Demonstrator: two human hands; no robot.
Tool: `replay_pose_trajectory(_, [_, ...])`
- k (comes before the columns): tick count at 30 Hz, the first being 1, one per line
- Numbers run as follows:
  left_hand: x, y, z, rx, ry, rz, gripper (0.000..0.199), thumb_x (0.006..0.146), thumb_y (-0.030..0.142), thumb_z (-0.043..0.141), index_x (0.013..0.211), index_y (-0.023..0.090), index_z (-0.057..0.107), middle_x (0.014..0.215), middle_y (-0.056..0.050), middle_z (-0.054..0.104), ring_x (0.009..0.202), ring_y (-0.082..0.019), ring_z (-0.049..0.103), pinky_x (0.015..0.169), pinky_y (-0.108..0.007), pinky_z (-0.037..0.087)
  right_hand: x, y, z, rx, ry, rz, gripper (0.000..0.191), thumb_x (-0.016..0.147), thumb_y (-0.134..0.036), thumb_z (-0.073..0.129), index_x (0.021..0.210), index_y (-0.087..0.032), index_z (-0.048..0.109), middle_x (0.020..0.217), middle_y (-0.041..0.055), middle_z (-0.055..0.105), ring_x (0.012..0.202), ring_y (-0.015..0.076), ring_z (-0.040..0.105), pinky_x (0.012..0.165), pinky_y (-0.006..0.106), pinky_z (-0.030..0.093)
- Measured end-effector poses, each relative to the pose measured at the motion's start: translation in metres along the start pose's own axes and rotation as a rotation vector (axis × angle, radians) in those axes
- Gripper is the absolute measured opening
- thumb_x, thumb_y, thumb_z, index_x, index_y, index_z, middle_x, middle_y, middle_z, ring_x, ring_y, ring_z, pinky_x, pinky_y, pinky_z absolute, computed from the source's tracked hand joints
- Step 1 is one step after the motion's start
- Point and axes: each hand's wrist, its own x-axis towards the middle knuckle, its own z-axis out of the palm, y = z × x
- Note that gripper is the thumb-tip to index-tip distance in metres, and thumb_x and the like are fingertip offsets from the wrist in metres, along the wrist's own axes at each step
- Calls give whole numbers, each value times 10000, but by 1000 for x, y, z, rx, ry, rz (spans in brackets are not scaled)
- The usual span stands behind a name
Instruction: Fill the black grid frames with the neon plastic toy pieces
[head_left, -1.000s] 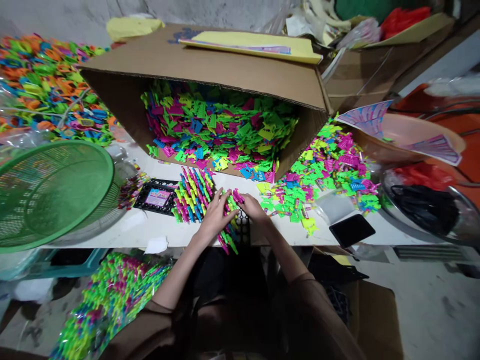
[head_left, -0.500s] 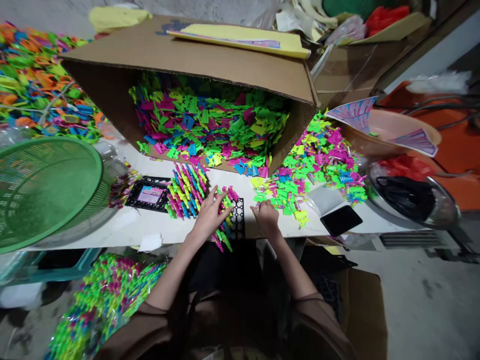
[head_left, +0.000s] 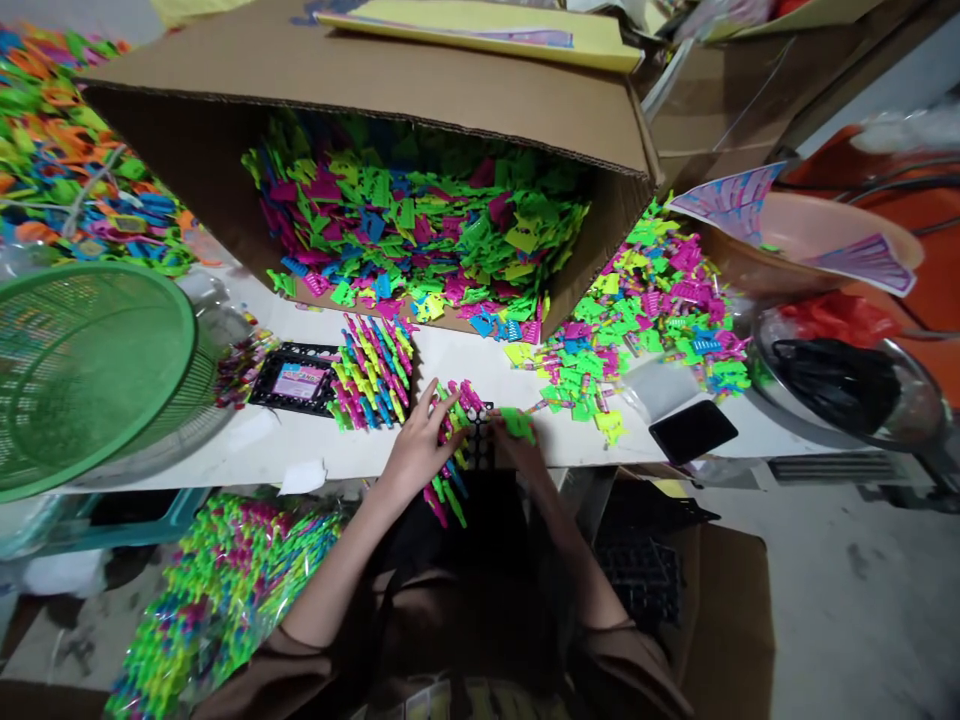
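My left hand (head_left: 418,445) lies with its fingers spread against a row of bright plastic pieces (head_left: 448,490) in pink, green, yellow and blue. These stand in a black lattice rack (head_left: 482,446) at the table's front edge. Just right of the rack, my right hand (head_left: 523,455) is closed on a small green plastic piece (head_left: 517,424); its fingertips are partly hidden. Further left stands a block of similar pieces (head_left: 373,375) in slanted rows, beside a black frame (head_left: 296,378) with a printed label.
A cardboard box (head_left: 480,110) full of plastic pieces lies open towards me. Loose pieces (head_left: 592,360) are heaped right of it, near a phone (head_left: 694,433) and a metal bowl (head_left: 911,390). A green basket (head_left: 161,400) stands left; a bag of pieces (head_left: 225,590) lies below.
My right hand has moved left and down from the loose heap to the rack, and a green piece now shows in it. My left hand stays by the rack. The view has shifted slightly.
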Motion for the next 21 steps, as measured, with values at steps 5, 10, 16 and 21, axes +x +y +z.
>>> replay_pose_trajectory(5, [1, 2, -2, 24, -14, -27, 515, 894, 391, 523, 1394, 305, 442, 1561, -85, 291, 1361, -314, 418, 1039, -452, 444, -9, -2, 24, 164, -31, 0, 275, 779, -467, 625, 891, -224, 688, 900, 36, 744, 851, 202, 694, 791, 336, 567])
replay_pose_trajectory(10, [1, 3, -2, 26, -17, -27, 508, 888, 367, 533, 1384, 289, 457, 1556, -87, 300, 1382, -311, 388, 1053, -450, 435, -8, -2, 26, 156, -66, -43, 273, 802, -463, 608, 900, -222, 693, 928, 48, 742, 879, 206, 688, 816, 340, 556])
replay_pose_trajectory(16, [1, 1, -1, 37, -18, -17, 507, 888, 352, 536, 1385, 299, 448, 1553, -84, 305, 1370, -309, 405, 1040, -451, 443, -6, -6, 26, 30, -85, -105, 231, 847, -408, 558, 908, -239, 702, 900, 40, 726, 853, 208, 675, 798, 340, 558])
replay_pose_trajectory(21, [2, 1, -2, 44, -28, -18, 510, 887, 364, 529, 1384, 280, 454, 1545, -103, 315, 1362, -312, 415, 1028, -452, 449, -2, -8, 32, -20, -72, -98, 170, 848, -322, 554, 898, -260, 704, 886, 44, 726, 795, 198, 660, 757, 317, 558])
